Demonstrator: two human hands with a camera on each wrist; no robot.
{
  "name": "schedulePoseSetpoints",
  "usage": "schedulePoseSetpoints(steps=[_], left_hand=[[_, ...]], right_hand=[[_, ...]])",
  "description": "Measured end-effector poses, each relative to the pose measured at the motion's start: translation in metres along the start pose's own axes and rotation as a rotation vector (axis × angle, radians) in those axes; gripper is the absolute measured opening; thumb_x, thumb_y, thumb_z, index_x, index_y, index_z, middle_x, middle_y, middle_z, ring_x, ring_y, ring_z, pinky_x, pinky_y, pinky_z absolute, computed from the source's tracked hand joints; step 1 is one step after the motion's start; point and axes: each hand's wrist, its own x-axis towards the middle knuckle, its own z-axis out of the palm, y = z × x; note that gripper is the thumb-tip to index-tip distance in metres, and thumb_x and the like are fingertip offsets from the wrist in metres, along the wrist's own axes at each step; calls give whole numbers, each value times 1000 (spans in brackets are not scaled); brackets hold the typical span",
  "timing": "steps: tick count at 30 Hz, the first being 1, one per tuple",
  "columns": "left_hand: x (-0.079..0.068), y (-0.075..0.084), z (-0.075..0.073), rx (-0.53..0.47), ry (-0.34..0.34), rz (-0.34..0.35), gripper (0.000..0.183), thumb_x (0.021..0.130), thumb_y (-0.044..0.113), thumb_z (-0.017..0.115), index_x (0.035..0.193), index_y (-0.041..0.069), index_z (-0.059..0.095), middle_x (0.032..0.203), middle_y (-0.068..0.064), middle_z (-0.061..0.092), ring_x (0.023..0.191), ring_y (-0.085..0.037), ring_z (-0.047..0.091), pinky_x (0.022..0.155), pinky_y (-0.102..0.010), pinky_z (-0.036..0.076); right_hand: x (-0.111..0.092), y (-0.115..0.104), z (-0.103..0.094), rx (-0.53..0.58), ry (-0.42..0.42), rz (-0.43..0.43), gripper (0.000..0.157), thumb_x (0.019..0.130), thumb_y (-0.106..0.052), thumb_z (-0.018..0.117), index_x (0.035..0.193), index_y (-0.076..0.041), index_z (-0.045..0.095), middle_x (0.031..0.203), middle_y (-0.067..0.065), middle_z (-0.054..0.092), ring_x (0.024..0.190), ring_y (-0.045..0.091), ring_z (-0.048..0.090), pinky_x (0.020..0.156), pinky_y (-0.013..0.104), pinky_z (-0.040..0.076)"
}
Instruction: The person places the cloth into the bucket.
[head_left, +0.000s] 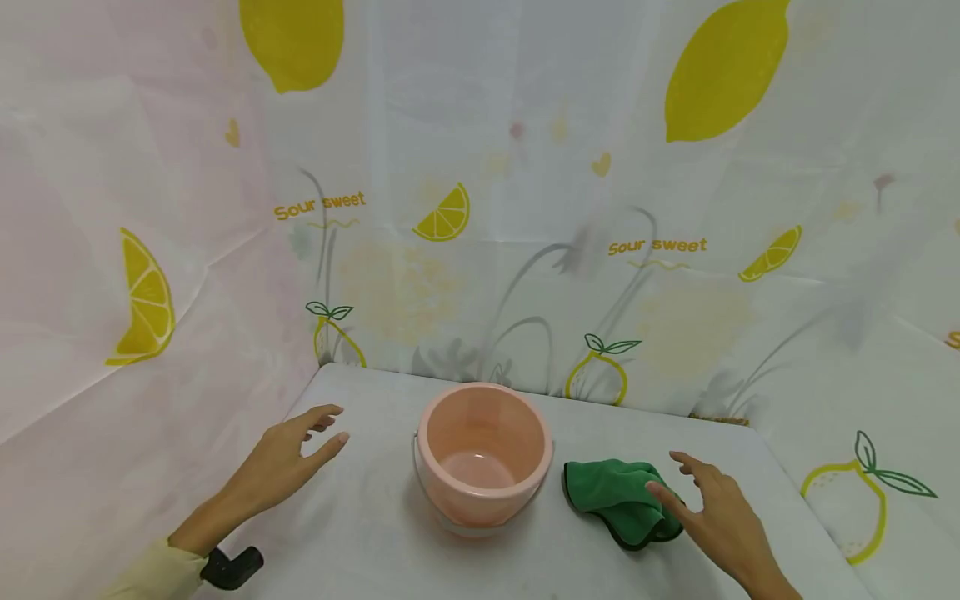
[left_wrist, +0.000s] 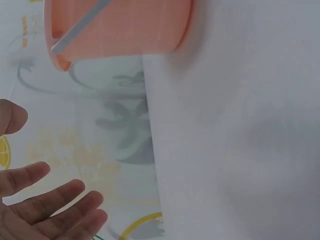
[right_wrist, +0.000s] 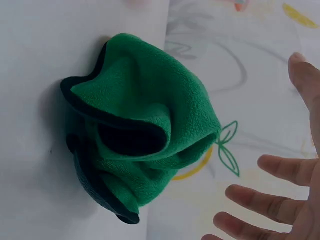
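A pink bucket [head_left: 480, 492] with a thin handle stands upright in the middle of the white table; its inside shows nothing in it. To its right lies a crumpled green cloth [head_left: 618, 492] with a dark edge, seen close up as the same cloth [right_wrist: 165, 100] in the right wrist view. My left hand [head_left: 281, 458] hovers left of the bucket, fingers relaxed and thumb apart, holding nothing. Over the right side of the cloth is my right hand [head_left: 720, 517], its fingers spread and its grasp empty. In the right wrist view a gap separates those fingers [right_wrist: 285, 170] from the cloth.
The white table [head_left: 360, 533] meets hanging sheets printed with lemons [head_left: 727, 71] at the back and both sides. A black strap-like piece [head_left: 232, 568] sits at the left wrist, by a pale yellow sleeve [head_left: 157, 575]. A brownish strip [head_left: 718, 419] lies along the back right edge.
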Motion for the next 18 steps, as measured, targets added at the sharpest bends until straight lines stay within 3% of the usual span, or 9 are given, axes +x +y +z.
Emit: schedulePoseSetpoints(steps=[4,8,12,18], left_hand=[[1,2,7,-60,1,11,47,101,40,67,137,11,60,120,-6,69,105,-24,68,87,-44,57],[2,6,11,-129,-34,-14,47,101,40,67,138,14,57,119,-5,67,105,-24,68,86,-43,57],[3,11,14,-182,-74,-42,48,101,43,66,140,18,55,121,-5,66,104,-22,67,86,-46,56],[9,16,21,-194,-72,-17,47,102,44,64,141,20,54,121,-1,67,106,-16,66,88,-39,57]], right_hand=[[1,2,6,19,-22,9,71,98,-59,62,148,-9,52,135,25,58,120,52,50,81,66,50],[2,2,11,35,-42,17,71,99,-58,61,148,-6,52,142,30,51,123,58,46,87,73,45],[4,2,15,47,-68,35,73,99,-59,59,148,-5,50,146,33,47,125,61,44,92,76,41],[7,3,22,80,-139,98,77,101,-61,55,152,-5,45,152,34,39,130,64,37,97,78,36]])
